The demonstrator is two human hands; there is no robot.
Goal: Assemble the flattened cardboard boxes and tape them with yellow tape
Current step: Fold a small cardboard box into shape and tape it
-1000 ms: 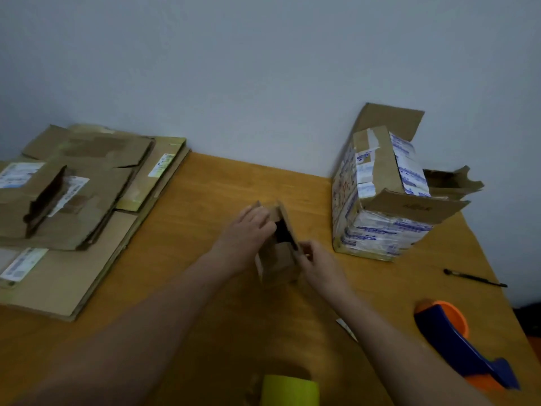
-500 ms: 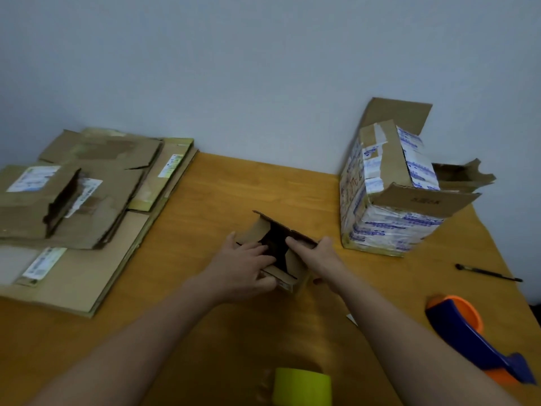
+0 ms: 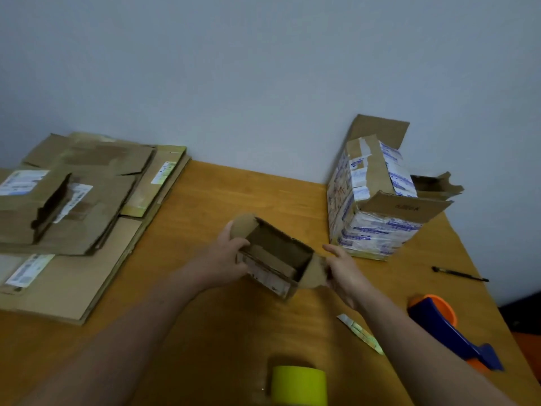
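A small brown cardboard box (image 3: 278, 256) sits opened out in the middle of the wooden table (image 3: 205, 332), its open side facing up. My left hand (image 3: 225, 253) grips its left end, thumb over the rim beside a rounded flap. My right hand (image 3: 345, 271) holds the right end at the other rounded flap. A roll of yellow tape (image 3: 298, 385) stands at the near edge. Flattened cardboard boxes (image 3: 73, 206) lie stacked at the left.
A taller assembled box (image 3: 377, 200) with printed wrap and open top flaps stands at the back right by the wall. A blue and orange tape dispenser (image 3: 448, 329) lies at the right, a black pen (image 3: 459, 274) behind it, and a paper strip (image 3: 360, 334) near my right forearm.
The small box went from a folded, upright shape to a spread-open rectangle. My hands moved apart to its two ends, and the view shifted slightly.
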